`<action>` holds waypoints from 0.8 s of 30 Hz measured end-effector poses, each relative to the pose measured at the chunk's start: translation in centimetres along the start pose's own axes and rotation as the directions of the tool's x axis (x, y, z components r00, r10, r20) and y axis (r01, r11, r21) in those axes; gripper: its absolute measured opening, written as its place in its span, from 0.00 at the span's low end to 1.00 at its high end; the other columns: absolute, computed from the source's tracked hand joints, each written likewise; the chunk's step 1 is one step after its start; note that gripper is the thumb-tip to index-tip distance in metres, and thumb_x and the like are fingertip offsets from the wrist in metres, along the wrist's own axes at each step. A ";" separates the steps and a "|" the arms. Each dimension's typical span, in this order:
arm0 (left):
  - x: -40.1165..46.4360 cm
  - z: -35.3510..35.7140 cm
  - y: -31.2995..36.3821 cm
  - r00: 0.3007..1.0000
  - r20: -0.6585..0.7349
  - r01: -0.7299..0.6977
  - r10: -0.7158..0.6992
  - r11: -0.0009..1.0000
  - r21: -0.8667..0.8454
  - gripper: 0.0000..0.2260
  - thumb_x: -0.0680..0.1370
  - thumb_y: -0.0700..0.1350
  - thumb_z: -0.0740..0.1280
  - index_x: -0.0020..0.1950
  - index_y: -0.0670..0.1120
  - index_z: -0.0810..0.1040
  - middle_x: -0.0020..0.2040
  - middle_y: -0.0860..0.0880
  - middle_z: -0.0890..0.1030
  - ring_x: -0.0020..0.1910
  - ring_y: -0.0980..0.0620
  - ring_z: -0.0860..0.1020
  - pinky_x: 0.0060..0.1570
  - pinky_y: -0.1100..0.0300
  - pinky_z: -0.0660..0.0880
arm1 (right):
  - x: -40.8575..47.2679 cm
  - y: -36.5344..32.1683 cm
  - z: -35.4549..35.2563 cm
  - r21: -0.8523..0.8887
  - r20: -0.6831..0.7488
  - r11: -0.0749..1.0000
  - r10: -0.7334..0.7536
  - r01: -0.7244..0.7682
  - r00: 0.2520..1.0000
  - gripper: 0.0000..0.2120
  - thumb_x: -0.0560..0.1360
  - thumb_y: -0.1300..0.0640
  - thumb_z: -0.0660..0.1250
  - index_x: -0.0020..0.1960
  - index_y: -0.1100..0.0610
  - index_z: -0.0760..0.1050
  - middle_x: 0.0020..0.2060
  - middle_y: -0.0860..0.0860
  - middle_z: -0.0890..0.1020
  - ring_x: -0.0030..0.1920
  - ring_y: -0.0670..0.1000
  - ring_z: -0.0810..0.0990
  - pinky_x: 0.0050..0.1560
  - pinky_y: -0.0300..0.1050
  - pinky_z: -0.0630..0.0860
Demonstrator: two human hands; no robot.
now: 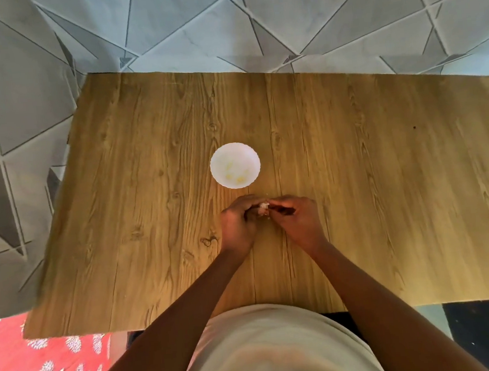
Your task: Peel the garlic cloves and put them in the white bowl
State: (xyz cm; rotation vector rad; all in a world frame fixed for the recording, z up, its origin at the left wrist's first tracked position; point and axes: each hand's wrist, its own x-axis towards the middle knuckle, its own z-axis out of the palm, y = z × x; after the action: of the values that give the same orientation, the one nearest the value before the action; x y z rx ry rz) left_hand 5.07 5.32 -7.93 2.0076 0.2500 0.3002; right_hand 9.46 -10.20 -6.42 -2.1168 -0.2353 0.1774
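Garlic, a small whitish papery clove (263, 208), sits pinched between both hands just on the near side of the round white scallop-edged bowl (235, 165); its skin looks ragged, though it is too small to tell how much is off. Left hand (239, 225) is curled round the clove, fingers folded in tight. Right hand (298, 217) meets it from the other side, fingertips (274, 204) nipping at the clove's edge. Both hover close over the wood-grain brown table (384, 173), wrists angled inward. Inside the bowl lie a few pale yellowish peeled cloves (235, 175). Beyond the bowl, past the table's far edge, runs grey triangle-patterned floor tile (311, 16).
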 end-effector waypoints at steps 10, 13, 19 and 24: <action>-0.3 0.9 1.3 0.971 -0.042 0.232 -0.234 0.972 -0.048 0.11 0.76 0.35 0.75 0.57 0.45 0.88 0.50 0.54 0.87 0.48 0.65 0.83 0.52 0.69 0.78 | 1.5 -0.1 -0.9 0.053 0.072 0.997 0.055 -0.059 0.996 0.15 0.71 0.56 0.81 0.56 0.57 0.86 0.45 0.48 0.88 0.42 0.39 0.85 0.46 0.37 0.83; -1.0 1.5 1.6 0.967 -0.088 0.236 -0.241 0.970 -0.060 0.11 0.74 0.38 0.79 0.56 0.46 0.88 0.49 0.54 0.88 0.47 0.60 0.85 0.51 0.61 0.82 | 2.3 0.7 -1.8 0.045 0.151 0.999 0.011 -0.018 0.988 0.13 0.70 0.58 0.81 0.54 0.58 0.86 0.44 0.49 0.88 0.42 0.42 0.86 0.48 0.43 0.85; -1.5 2.7 2.9 0.931 -0.200 0.304 -0.305 0.952 -0.037 0.09 0.72 0.40 0.80 0.51 0.45 0.89 0.46 0.54 0.88 0.43 0.60 0.85 0.48 0.60 0.83 | 2.6 1.1 -2.0 0.028 0.181 0.998 -0.058 0.053 0.982 0.10 0.71 0.59 0.80 0.51 0.60 0.87 0.43 0.52 0.88 0.42 0.46 0.87 0.48 0.46 0.85; -1.6 2.0 2.9 0.936 -0.187 0.296 -0.297 0.954 -0.035 0.08 0.74 0.37 0.78 0.52 0.44 0.88 0.46 0.53 0.87 0.45 0.59 0.85 0.51 0.60 0.83 | 2.8 1.1 -2.0 0.046 0.170 0.997 -0.063 0.056 0.983 0.11 0.71 0.58 0.80 0.51 0.59 0.87 0.43 0.51 0.88 0.41 0.43 0.86 0.47 0.42 0.84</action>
State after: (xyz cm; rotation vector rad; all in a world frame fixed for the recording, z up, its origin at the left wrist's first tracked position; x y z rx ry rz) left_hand 4.34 1.85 -6.39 1.9025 0.6661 0.2989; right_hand 12.75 -11.74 -6.34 -2.0524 -0.3931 0.3273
